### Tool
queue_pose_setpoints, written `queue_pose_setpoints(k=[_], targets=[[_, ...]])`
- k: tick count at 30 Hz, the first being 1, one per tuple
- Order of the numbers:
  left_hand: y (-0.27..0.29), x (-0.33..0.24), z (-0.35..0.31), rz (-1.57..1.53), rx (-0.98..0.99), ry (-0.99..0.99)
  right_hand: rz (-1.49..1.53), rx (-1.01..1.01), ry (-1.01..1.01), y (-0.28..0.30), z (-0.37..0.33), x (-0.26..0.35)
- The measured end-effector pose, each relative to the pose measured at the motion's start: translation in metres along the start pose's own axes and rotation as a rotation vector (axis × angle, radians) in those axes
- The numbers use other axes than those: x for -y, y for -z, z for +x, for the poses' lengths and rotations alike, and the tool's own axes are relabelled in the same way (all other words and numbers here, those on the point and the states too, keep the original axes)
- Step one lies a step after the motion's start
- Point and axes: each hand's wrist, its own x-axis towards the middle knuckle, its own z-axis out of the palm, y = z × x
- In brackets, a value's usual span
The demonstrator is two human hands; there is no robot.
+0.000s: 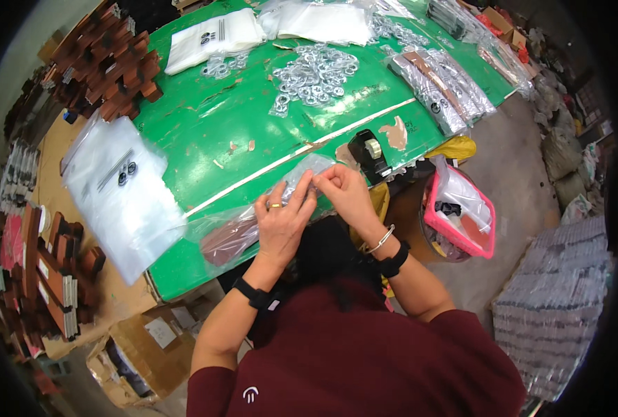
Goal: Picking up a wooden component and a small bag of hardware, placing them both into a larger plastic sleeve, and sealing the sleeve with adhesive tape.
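While green counter [211, 153] fills the middle, clear bag [245, 221] lies along its near edge, brown piece [227, 243] inside; left hand [281, 224] on bag, fingers slightly spread; right hand [350, 198], fingers pinching bag's end.

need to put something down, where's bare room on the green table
Mostly bare, save scraps: green tabletop between the left bag stack and silvery packet pile. Crowded: around the far bags, and where the left hand and right hand touch a clear bag.
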Motion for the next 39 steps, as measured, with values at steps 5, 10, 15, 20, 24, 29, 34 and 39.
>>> queue_pose_setpoints(k=[5, 10, 15, 20, 24, 29, 34, 39], targets=[[-0.003, 0.010, 0.006, -0.123, 0.014, 0.041, 0.206, 0.068, -0.009, 0.004, -0.005, -0.003], [0.011, 0.016, 0.022, -0.314, 0.117, 0.136, 0.447, 0.080, -0.024, 0.009, -0.002, -0.006], [0.011, 0.030, 0.028, -0.520, 0.219, 0.257, 0.518, 0.124, -0.055, -0.005, -0.001, -0.025], [0.007, 0.038, 0.037, -0.596, 0.253, 0.287, 0.328, -0.075, 0.129, -0.021, 0.007, -0.028], [0.010, 0.039, 0.039, -0.571, 0.266, 0.275, 0.041, -0.173, 0.222, -0.020, 0.005, -0.021], [-0.006, 0.039, 0.026, -0.573, 0.263, 0.269, -0.499, -0.199, 0.396, 0.007, 0.004, -0.010], [0.015, 0.031, 0.031, -0.453, 0.139, 0.229, -0.867, 0.211, 0.876, 0.012, 0.029, 0.034], [-0.001, 0.030, 0.024, -0.576, 0.062, 0.346, -0.735, 0.249, 0.868, 0.007, 0.052, 0.023]])
